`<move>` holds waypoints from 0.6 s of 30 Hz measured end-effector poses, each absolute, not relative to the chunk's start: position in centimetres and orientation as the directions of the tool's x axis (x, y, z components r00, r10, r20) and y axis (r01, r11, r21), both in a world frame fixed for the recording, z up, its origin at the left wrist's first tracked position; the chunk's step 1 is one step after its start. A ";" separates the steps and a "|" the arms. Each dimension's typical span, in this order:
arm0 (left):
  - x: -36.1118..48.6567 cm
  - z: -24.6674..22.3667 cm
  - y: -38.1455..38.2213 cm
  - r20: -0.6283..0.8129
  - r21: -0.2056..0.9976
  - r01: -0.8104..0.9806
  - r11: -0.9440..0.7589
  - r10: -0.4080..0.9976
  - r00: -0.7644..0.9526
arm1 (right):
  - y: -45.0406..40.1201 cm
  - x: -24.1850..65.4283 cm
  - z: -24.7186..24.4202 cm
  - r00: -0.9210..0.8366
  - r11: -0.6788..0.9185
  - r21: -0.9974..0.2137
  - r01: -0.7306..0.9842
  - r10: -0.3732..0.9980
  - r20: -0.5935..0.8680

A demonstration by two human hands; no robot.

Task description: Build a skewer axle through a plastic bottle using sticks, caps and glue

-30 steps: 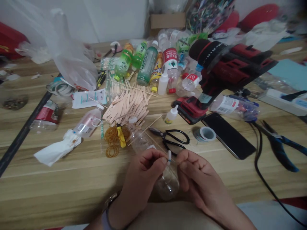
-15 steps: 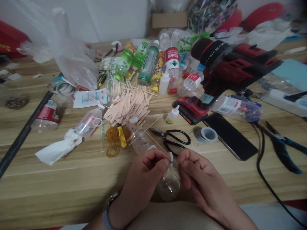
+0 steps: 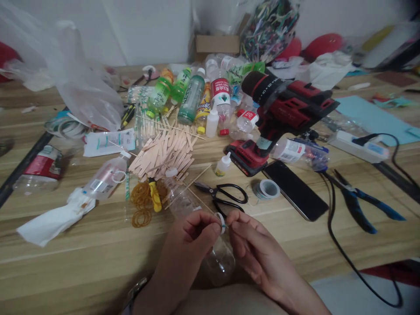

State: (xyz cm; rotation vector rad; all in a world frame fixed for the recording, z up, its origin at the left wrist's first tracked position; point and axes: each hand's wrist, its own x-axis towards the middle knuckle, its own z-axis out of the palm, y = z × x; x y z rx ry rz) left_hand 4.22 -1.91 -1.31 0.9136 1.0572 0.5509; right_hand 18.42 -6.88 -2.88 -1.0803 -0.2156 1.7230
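Note:
A small white ring [image 3: 220,222] with a bit of green on it sits between my two hands. My left hand [image 3: 193,245] pinches its left side. Just right of the ring, my right hand [image 3: 256,245] has thumb and forefinger pressed together; what they hold is too small to make out. Under both hands a clear plastic bottle [image 3: 220,262] lies on the table. Beyond them are black-handled scissors [image 3: 226,195], a spool of thin wire or thread [image 3: 267,190] and a thin wooden stick [image 3: 198,197] pointing toward the ring.
A red and black drill [image 3: 278,109] stands behind a phone [image 3: 295,190]. Pliers [image 3: 357,201] and a black cable lie at the right. Wooden sticks [image 3: 164,151], rubber bands [image 3: 141,199], a small glue bottle [image 3: 223,164] and several plastic bottles spread over the middle and back.
The view has shifted to the right, so the objects appear further left. Both hands stay together at the ring, with little change in their grip.

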 end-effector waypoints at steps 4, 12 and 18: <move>4.1 -1.2 -2.0 -0.485 0.850 0.009 0.527 0.775 0.405 | -7.1 18.4 -2.5 -0.012 -0.422 -0.657 -0.625 0.847 -0.532; 4.1 -1.4 -2.3 -0.483 0.839 -0.027 0.543 0.766 0.424 | -7.8 18.8 -3.1 0.349 -0.261 -0.911 -0.318 0.861 -0.369; 4.2 -1.5 -2.2 -0.480 0.846 -0.016 0.534 0.773 0.415 | -8.1 19.4 -2.9 0.505 -0.025 -0.995 0.100 0.863 0.029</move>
